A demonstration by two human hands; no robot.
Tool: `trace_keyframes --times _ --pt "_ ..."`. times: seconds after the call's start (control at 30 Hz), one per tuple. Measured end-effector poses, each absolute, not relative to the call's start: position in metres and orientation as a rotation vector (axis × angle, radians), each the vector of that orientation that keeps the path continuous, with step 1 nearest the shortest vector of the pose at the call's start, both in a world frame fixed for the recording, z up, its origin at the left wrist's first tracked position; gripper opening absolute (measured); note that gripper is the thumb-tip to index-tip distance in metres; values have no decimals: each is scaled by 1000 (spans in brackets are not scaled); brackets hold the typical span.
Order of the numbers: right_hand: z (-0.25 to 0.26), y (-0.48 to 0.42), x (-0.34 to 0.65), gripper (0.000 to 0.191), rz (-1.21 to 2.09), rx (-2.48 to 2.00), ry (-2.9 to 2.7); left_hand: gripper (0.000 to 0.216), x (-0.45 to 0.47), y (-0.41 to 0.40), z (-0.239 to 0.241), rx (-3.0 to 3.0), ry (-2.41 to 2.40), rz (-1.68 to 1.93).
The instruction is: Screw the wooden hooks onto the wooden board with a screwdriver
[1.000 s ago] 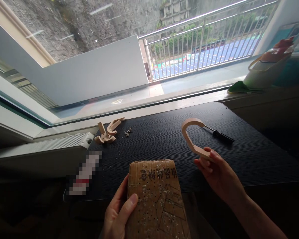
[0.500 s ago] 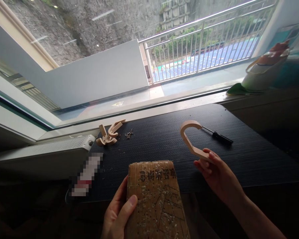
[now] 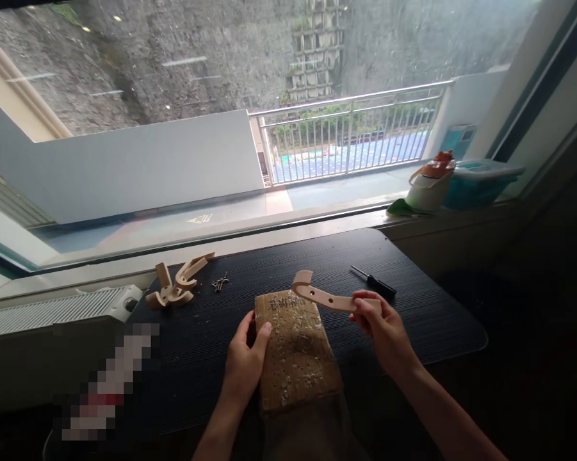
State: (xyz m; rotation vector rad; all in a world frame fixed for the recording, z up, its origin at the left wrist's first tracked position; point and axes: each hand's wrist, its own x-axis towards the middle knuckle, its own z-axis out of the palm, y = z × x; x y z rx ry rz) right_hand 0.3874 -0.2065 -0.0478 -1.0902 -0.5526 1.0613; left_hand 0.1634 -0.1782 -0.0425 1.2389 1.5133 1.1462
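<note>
My left hand point(image 3: 246, 352) grips the left side of a brown cardboard box point(image 3: 298, 358), its thumb on the top face. That face is full of small holes and bears printed characters near the far edge. In my right hand point(image 3: 377, 320) is a curved wooden hook point(image 3: 324, 298), pinched by its straight end. Two dark holes show in the hook, and its curled end hangs over the box's far right corner; I cannot tell whether they touch. Beyond my right hand a black-handled screwdriver point(image 3: 379, 285) lies on the dark table point(image 3: 288, 259).
Several wooden hooks point(image 3: 175, 288) lie piled at the table's far left, beside a small heap of screws point(image 3: 219, 282). A white radiator point(image 3: 96, 312) stands left of the table. On the windowsill are a bottle point(image 3: 432, 186) with an orange top and a teal bin point(image 3: 483, 186).
My right hand has brought the hook left to the box and turned it, so its holes now face me. The box sits flatter and farther away, still in my left hand. The view has shifted right.
</note>
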Motion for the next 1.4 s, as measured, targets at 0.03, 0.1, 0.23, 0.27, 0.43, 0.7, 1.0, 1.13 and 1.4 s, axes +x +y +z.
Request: trace_keyframes --times 0.03,0.1,0.23,0.27,0.43,0.7,1.0,1.13,1.4 --pt "-43 -204 390 29 1032 -1123 -620 44 161 -174 -44 1372 1552 1132" --pt "-34 -198 392 28 1002 -1171 -735 40 156 -171 -42 1603 1589 1161" --pt "-19 -196 373 29 1023 -1134 -840 31 159 -186 -24 1636 1559 1350" --pt "-17 -198 363 29 1052 -1099 -867 30 162 -192 -20 1529 1523 1319" --pt "-16 -220 326 25 1186 -1016 -972 61 172 -203 -14 1145 1306 1241" --pt "0 -180 354 23 846 -1179 -1084 38 146 -149 2 1601 1260 1207" --pt "-18 -146 361 22 662 -1330 -1271 38 147 -123 -18 1752 1150 1055" --pt "-44 -140 364 23 735 -1350 -1224 41 144 -119 -32 1757 1175 999" --pt "-62 -131 353 23 748 -1308 -1083 45 149 -124 -63 1730 1215 1069"
